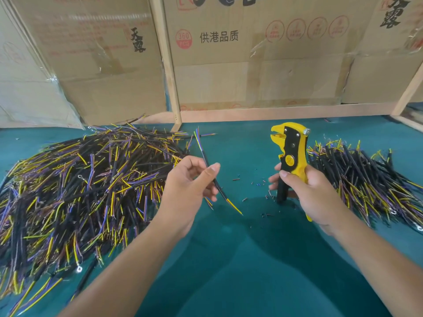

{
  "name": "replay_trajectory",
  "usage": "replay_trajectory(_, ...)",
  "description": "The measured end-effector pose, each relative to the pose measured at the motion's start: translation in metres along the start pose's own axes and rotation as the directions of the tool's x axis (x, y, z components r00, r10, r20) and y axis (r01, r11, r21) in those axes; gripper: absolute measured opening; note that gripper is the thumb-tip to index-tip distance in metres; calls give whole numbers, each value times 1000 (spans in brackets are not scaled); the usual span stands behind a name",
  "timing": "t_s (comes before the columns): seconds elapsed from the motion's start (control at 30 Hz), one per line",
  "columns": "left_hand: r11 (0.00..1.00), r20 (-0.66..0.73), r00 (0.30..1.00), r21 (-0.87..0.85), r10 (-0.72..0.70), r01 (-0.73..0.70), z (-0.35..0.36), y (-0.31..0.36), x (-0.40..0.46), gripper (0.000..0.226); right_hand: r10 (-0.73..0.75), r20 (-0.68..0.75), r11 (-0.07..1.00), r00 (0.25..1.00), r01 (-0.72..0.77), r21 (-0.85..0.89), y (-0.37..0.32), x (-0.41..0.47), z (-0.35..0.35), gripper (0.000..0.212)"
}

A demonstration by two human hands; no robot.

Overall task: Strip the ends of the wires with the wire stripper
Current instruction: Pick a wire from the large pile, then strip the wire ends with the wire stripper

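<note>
My left hand (191, 181) pinches a black-sheathed wire (207, 162) between thumb and fingers. Yellow, green and purple cores fan out at the wire's top end, and a yellow core sticks out at its lower end. My right hand (313, 193) grips the handles of a yellow and black wire stripper (291, 152), held upright with its jaws pointing left. The stripper and the wire are apart, with a gap of green table between them.
A big heap of black wires with yellow and purple ends (80, 184) lies left on the green table (251, 259). A smaller heap (366, 179) lies right. Bits of stripped insulation (256, 183) dot the middle. Cardboard boxes (251, 65) and a wooden frame (168, 65) close off the back.
</note>
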State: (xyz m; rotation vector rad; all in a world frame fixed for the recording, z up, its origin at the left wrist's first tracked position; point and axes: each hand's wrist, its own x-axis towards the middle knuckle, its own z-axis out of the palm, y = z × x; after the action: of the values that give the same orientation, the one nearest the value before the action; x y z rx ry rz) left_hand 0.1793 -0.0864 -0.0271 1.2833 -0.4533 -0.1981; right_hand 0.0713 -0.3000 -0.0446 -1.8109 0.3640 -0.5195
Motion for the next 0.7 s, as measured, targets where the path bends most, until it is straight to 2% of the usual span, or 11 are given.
replay_trajectory(0.2,998,48,999,64,23,-26,2,-3,-2,20,-4,0,1000,1000,4,11,1,0,-1,13)
replay_trajectory(0.37,918,137,976,340,169,-206,2,-6,-3,13,-7,-1,1000,1000,7,24,1,1,0,13)
replay_trajectory(0.6,924,185,969,316,161,-214,6,-3,-8,15,-15,4,1000,1000,15,24,2,2,-1,12)
replay_trajectory(0.7,891,198,959,367,204,-266,5,-1,-9,19,-9,5,999,1000,9,32,2,2,-1,12)
